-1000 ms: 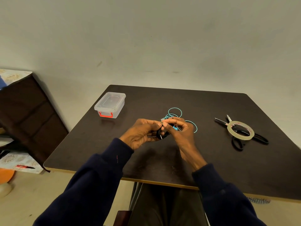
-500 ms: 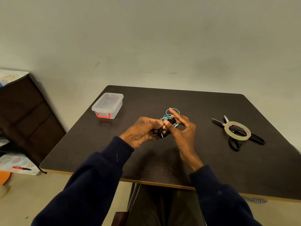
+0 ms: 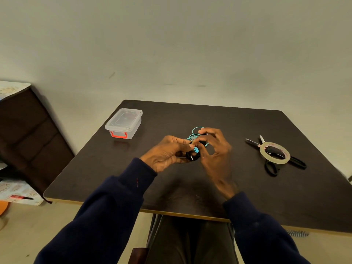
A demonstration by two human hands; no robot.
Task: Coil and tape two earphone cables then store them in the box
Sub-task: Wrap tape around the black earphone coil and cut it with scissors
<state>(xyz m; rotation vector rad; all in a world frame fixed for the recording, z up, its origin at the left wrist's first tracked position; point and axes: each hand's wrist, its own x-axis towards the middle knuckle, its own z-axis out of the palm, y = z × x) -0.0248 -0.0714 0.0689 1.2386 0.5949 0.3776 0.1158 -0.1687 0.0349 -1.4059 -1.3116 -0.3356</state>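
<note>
A pale plain wall (image 3: 171, 44) fills the far half of the view. In front of it stands a dark brown square table (image 3: 266, 197) with rounded far corners and a light strip along its near edge. Its left edge runs diagonally away from the viewer. A dark wooden cabinet (image 3: 28, 130) leans in at the far left, well apart from the table, with floor between them.

Two arms in navy blue sleeves (image 3: 106, 216) reach in from the near edge and meet above the middle of the table. The left hand (image 3: 165, 155) has its fingers curled and pinches a small black coiled earphone cable (image 3: 192, 158) between thumb and fingertips. The right hand (image 3: 219, 162) is blurred, with fingers curled just beside the coil. Whether it grips the cable cannot be told.

A clear plastic lidded box with a red latch (image 3: 124, 122) sits close to the table's left edge, on the far side. A broad strip of tabletop separates it from the hands. Black-handled scissors (image 3: 251, 142) lie to the right, near the right edge, with a similar strip between them and the right hand. A ring of clear adhesive tape (image 3: 276, 161) rests on top of the scissors. A loose teal earphone cable (image 3: 196, 129) lies in loops on the table just beyond the hands, partly hidden by them. A deep band of tabletop stretches between the hands and the near edge.
</note>
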